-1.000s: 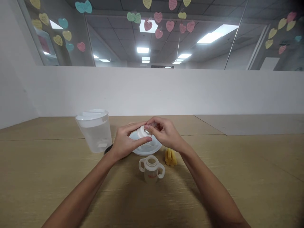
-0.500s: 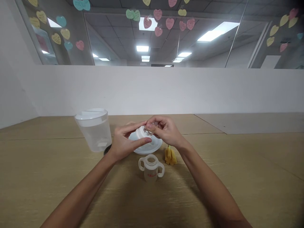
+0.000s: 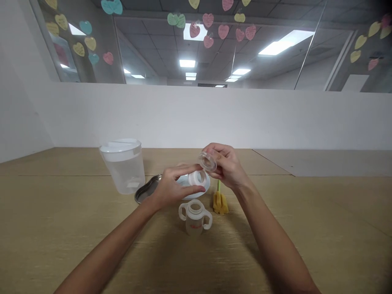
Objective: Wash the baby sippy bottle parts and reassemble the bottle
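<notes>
My left hand (image 3: 173,185) is closed around a white screw ring (image 3: 197,178), held just over a pale bowl (image 3: 204,185). My right hand (image 3: 226,165) pinches a clear silicone teat (image 3: 208,161), lifted a little above and to the right of the ring. In front of both hands a small baby bottle with two handles (image 3: 195,217) stands upright on the wooden table (image 3: 61,228) with its mouth uncovered.
A translucent jug with a white lid (image 3: 123,165) stands at the left. A flat metal tray (image 3: 147,190) lies behind my left hand. A yellow sponge brush with a green stem (image 3: 219,201) lies right of the bottle. A white partition wall closes off the back.
The teat has come apart from the white ring: my right hand has lifted it up and to the right, while my left hand keeps the ring over the bowl.
</notes>
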### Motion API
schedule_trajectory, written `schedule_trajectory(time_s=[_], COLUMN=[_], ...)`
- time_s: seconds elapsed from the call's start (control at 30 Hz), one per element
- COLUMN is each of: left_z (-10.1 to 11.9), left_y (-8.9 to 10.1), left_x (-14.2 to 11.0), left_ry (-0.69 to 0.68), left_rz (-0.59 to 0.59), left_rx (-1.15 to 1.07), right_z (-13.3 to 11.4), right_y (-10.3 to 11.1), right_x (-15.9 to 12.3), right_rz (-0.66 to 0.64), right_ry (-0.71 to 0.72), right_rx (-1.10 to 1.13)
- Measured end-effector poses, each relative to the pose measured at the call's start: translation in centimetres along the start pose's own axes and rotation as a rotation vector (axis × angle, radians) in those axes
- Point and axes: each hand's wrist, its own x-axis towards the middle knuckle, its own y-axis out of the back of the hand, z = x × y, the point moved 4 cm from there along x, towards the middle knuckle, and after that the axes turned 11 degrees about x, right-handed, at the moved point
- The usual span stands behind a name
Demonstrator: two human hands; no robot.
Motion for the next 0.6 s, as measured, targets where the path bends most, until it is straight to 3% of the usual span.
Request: schedule_trajectory(time_s=[0.13, 0.27, 0.37, 0.47, 0.6], left_z=[-2.2, -5.7, -7.7, -8.7, -9.1], left_y=[0.3, 0.7, 0.3, -0.5, -1.7], left_x=[0.2, -0.1, -0.5, -0.9, -1.4], left_ry=[0.192, 0.326, 0.334, 0.340, 0.367], left_rz=[-0.103, -0.149, -0.204, -0.264, -0.378], left_rx=[0.082, 0.198, 0.294, 0.400, 0.492], right_z=[-0.4, 0.8, 3.0, 6.2, 9.9], right_y=[1.8, 3.8, 5.0, 6.4, 7.9], right_x=[0.5, 1.4, 2.2, 2.7, 3.0], right_rz=[0.098, 0.132, 0.076, 0.035, 0.014], right_ry=[0.020, -0.017, -0.057, -0.223, -0.344], right_rx=[-0.118, -0.510, -0.935, -1.341, -1.468])
